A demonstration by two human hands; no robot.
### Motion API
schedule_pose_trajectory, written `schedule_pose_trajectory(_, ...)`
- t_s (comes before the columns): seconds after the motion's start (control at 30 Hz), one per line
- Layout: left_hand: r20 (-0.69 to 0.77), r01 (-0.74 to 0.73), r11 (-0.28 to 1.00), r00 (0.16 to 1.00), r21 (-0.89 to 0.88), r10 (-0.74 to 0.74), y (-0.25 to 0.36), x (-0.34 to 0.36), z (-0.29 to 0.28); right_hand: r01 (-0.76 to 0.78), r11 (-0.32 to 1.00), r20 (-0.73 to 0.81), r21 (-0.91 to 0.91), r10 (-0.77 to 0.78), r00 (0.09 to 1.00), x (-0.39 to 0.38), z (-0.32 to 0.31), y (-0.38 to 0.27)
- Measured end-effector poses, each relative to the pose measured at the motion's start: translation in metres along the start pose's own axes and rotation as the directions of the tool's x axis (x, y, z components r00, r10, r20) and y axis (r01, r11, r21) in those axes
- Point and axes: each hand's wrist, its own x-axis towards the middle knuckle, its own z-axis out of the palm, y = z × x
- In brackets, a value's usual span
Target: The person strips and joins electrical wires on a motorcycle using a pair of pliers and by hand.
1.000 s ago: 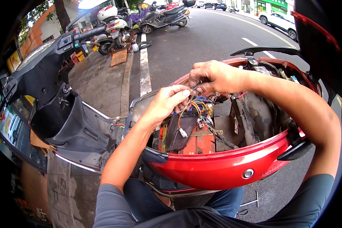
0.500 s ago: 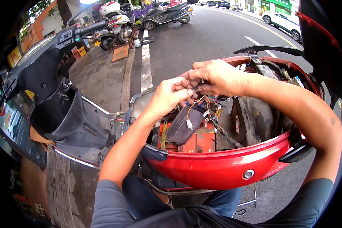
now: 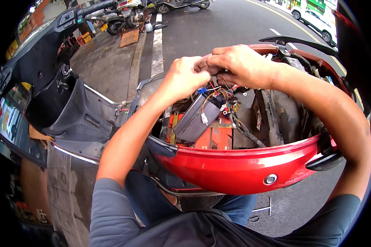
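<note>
Above the open underseat bay of a red scooter [image 3: 226, 171], my left hand [image 3: 187, 76] and my right hand [image 3: 243, 66] meet with closed fingertips. Both pinch thin wires, whose held ends are mostly hidden by the fingers. Just below lies a dark grey ribbed controller box [image 3: 197, 119], tilted on orange-red blocks [image 3: 222, 138]. From its far end spreads a bundle of coloured wires [image 3: 223, 95]. A white connector [image 3: 204, 118] hangs over the box on an orange wire, and a blue connector [image 3: 202, 89] sits near my left hand.
The scooter's handlebar [image 3: 95, 7] and dark front panel [image 3: 76, 109] stand to the left. A black rear rack [image 3: 299, 42] juts out at the far right. On the ground near my knees lies a T-shaped metal tool [image 3: 270, 206]. Parked scooters [image 3: 130, 16] and a white car [image 3: 315, 22] are beyond.
The whole view has tilted, so the scooter sits higher in the picture. My fingers have drawn closer together, and both hands remain over the wires.
</note>
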Motion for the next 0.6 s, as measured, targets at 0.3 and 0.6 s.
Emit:
schedule_pose_trajectory(0.3, 0.190, 0.162, 0.656, 0.981, -0.737, -0.029, -0.009, -0.006, 0.004, -0.226, 0.939, 0.090, 0.260, 0.209, 0.974, -0.004, -0.010, 0.012)
schedule_pose_trajectory(0.6, 0.272, 0.248, 0.535, 0.962, -0.808, -0.035, -0.006, -0.004, 0.007, -0.205, 0.947, 0.113, 0.245, 0.183, 0.977, -0.008, -0.012, 0.018)
